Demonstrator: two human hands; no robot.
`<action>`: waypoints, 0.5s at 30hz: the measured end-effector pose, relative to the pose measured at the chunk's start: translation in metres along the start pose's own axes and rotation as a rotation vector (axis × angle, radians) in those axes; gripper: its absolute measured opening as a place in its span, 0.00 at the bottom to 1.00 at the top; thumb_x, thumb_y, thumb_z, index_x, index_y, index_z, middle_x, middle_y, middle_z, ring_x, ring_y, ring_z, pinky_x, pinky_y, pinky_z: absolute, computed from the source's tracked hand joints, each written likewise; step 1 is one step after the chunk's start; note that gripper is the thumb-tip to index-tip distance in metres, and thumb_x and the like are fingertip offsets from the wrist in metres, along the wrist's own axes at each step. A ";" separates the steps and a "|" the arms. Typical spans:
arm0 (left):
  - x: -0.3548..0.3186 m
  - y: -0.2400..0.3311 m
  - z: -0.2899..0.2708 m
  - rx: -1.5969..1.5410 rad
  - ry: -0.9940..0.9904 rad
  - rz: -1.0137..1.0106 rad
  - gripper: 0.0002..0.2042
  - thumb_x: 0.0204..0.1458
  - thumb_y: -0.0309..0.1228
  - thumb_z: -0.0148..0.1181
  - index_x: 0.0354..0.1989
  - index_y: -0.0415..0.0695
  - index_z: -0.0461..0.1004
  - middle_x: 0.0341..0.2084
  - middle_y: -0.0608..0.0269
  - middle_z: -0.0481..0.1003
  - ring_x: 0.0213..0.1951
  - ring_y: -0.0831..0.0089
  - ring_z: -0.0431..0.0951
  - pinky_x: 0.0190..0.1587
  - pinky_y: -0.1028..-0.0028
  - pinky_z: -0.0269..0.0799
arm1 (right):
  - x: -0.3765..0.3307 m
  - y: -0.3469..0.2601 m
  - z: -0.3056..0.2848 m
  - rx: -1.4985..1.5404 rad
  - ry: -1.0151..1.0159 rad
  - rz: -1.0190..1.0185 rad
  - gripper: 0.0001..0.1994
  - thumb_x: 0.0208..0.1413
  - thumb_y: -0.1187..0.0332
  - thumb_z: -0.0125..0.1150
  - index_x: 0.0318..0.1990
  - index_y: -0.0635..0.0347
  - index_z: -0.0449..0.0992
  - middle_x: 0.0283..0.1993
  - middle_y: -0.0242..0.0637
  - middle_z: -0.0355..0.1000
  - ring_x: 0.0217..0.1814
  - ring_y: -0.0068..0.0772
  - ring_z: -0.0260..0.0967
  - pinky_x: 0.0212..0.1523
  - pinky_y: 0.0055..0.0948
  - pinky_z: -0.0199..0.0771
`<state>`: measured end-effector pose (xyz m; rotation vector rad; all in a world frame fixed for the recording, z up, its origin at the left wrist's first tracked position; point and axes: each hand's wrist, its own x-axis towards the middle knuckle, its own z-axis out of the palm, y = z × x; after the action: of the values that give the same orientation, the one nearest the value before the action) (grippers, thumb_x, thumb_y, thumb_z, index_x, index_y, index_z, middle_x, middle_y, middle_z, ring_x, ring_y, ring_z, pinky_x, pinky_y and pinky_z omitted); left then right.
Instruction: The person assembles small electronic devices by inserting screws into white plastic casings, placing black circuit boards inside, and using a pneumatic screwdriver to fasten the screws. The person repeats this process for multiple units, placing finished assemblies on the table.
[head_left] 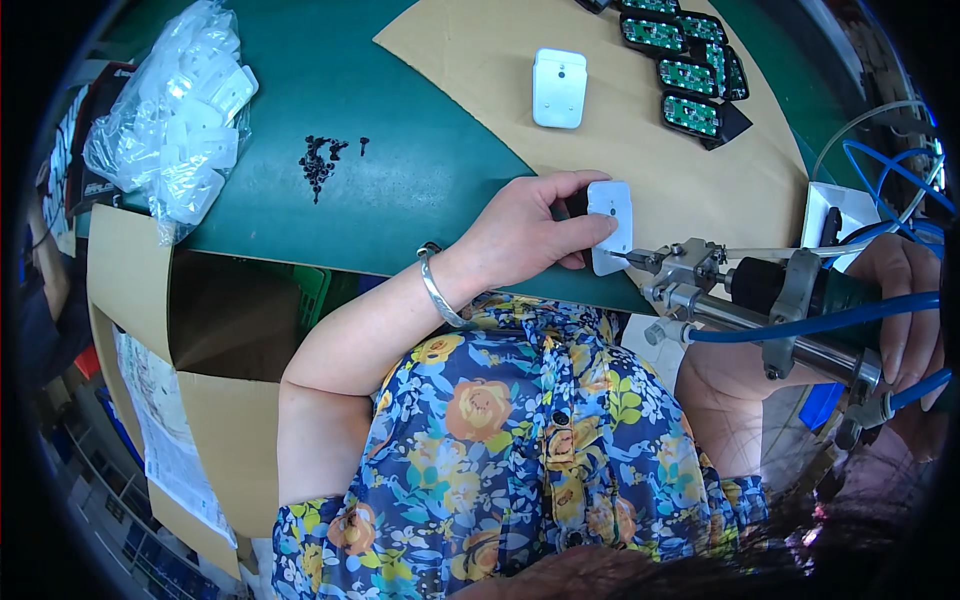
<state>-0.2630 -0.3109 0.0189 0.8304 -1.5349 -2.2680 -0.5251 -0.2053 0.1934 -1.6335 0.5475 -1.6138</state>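
Observation:
A small white plastic housing (609, 203) is held in my left hand (545, 228), thumb across its face and fingers behind, over the table's near edge. My right hand (897, 305) is wrapped round a pneumatic screwdriver (800, 298) with a metal head and blue air hoses. The tool's tip meets the lower part of the housing; whether a screw sits there is too small to tell. Beyond my left hand, another white housing (560, 92) lies on the cardboard.
Black screws (321, 167) lie in a loose pile on the green table (400, 80). A clear plastic bag (180, 130) of white parts is at far left. Several black cases with green circuit boards (688, 75) lie on the cardboard sheet (690, 190). A white box (845, 205) stands at right.

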 end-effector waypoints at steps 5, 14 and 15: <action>-0.001 -0.001 0.005 -0.014 0.019 0.053 0.20 0.49 0.31 0.58 0.51 0.39 0.67 0.28 0.64 0.74 0.24 0.83 0.73 0.28 0.83 0.73 | -0.003 -0.003 -0.004 -0.020 0.033 -0.010 0.26 0.50 0.57 0.57 0.52 0.64 0.59 0.37 0.39 0.67 0.37 0.36 0.66 0.37 0.34 0.70; -0.003 -0.003 0.012 -0.193 0.049 -0.058 0.19 0.49 0.28 0.58 0.50 0.38 0.67 0.27 0.66 0.72 0.24 0.82 0.73 0.27 0.83 0.73 | -0.019 -0.007 0.002 -0.165 0.199 -0.063 0.26 0.50 0.56 0.56 0.51 0.64 0.60 0.36 0.37 0.66 0.37 0.35 0.66 0.39 0.35 0.69; -0.001 -0.001 0.011 -0.179 0.011 -0.040 0.19 0.50 0.28 0.57 0.51 0.39 0.67 0.29 0.66 0.72 0.27 0.81 0.73 0.28 0.82 0.74 | -0.020 -0.011 0.006 -0.209 0.236 -0.066 0.26 0.50 0.56 0.55 0.51 0.64 0.60 0.36 0.37 0.66 0.37 0.35 0.66 0.40 0.35 0.69</action>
<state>-0.2688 -0.3018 0.0210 0.8281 -1.2976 -2.3820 -0.5239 -0.1822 0.1896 -1.6328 0.8143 -1.8647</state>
